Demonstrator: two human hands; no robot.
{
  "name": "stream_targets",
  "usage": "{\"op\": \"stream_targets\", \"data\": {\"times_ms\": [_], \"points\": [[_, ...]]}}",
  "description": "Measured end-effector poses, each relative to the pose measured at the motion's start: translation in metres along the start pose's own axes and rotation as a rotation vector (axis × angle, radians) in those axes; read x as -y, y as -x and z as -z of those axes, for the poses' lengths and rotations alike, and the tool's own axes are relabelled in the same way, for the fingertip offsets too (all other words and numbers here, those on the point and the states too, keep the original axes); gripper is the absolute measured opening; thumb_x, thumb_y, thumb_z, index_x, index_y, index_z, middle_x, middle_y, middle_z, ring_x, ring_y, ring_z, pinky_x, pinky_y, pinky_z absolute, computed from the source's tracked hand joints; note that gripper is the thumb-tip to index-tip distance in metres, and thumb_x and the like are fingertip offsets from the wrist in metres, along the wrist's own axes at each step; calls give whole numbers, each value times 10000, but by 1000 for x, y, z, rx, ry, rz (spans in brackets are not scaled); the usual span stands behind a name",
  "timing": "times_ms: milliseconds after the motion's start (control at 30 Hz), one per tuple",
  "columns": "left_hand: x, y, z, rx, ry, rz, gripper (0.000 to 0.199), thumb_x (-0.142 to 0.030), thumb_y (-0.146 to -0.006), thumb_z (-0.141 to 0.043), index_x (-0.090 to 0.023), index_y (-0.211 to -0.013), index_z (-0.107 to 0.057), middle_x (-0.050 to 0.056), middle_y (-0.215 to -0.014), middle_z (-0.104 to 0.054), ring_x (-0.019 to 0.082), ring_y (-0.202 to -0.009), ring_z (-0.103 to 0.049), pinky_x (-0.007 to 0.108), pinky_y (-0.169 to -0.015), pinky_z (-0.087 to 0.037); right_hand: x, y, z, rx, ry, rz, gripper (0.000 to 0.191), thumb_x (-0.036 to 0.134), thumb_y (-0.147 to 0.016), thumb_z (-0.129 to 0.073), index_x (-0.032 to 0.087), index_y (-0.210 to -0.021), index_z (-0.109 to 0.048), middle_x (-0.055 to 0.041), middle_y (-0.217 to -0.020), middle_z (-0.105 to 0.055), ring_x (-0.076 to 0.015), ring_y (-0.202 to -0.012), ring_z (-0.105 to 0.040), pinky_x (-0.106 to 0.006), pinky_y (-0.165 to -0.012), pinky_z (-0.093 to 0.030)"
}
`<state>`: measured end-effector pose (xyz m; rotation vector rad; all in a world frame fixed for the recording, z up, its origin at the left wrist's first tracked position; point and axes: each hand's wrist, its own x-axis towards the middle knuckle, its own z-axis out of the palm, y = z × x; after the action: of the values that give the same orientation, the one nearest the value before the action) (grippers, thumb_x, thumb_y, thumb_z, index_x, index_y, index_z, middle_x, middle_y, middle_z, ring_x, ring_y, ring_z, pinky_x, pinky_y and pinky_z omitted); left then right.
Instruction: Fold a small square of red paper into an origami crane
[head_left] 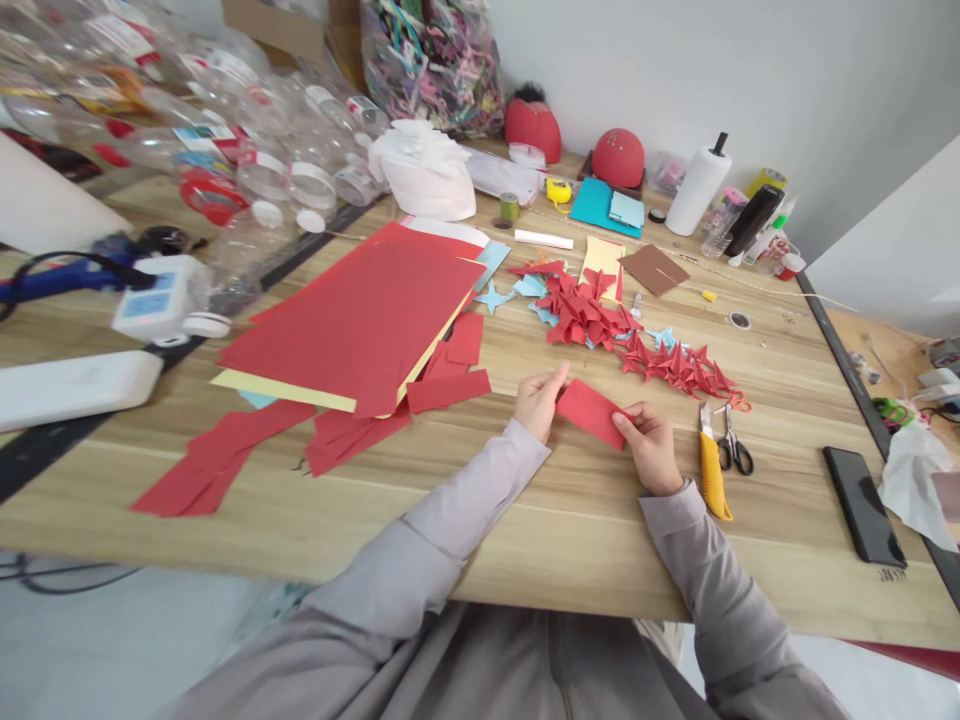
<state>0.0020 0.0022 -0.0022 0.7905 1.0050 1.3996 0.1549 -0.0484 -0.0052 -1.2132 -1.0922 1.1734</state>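
A small red paper rectangle [589,412] is held just above the table, tilted down to the right. My left hand [538,402] grips its left end, thumb uppermost. At its right end, the thumb and fingers of my right hand [649,440] pinch the lower corner. Beyond both hands lies a pile of folded red paper stars [585,312], with a few light blue ones among them. Left of my left hand are cut red strips [448,390] and a stack of large red sheets [360,300] over yellow paper.
A yellow-handled cutter [712,475] and black scissors [735,450] lie right of my right hand. Farther right is a black phone [864,505]. Plastic bottles [262,170] crowd the back left. A white roll [697,190] stands near the wall. More red strips [217,455] lie front left.
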Motion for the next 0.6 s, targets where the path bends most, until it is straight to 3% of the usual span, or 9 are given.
{"op": "stream_targets", "data": {"times_ms": [100, 233, 400, 600], "points": [[-5, 2, 0, 113, 46, 115, 408, -532, -647, -622, -126, -653, -658, 19, -550, -612, 122, -458, -531, 251, -427, -428, -1, -1, 2, -31, -29, 5, 240, 381, -672, -686, 186, -684, -548, 56, -520, -516, -72, -395, -436, -199, -337, -388], [-10, 9, -1, 295, -113, 224, 338, -323, -464, -796, -106, -696, -679, 51, -640, -667, 162, -516, -595, 274, -423, -487, -1, -3, 2, -92, -52, 23, 231, 368, -665, -694, 188, -700, -554, 56, -522, -527, -78, -415, -454, -195, -348, -401], [-10, 13, -5, 268, -196, 151, 281, -288, -481, -790, -96, -657, -684, 66, -644, -674, 140, -465, -573, 270, -402, -485, 2, 0, 0, -29, -112, -35, 314, 309, -606, -745, 197, -843, -571, 36, -647, -625, -94, -443, -518, -221, -394, -439], [-9, 13, -5, 283, -198, 144, 263, -278, -495, -786, -87, -635, -669, 58, -610, -667, 130, -465, -577, 242, -400, -483, 2, 0, -2, 48, -56, -51, 244, 267, -601, -749, 156, -782, -628, -3, -651, -674, -116, -507, -571, -250, -507, -486]]}}
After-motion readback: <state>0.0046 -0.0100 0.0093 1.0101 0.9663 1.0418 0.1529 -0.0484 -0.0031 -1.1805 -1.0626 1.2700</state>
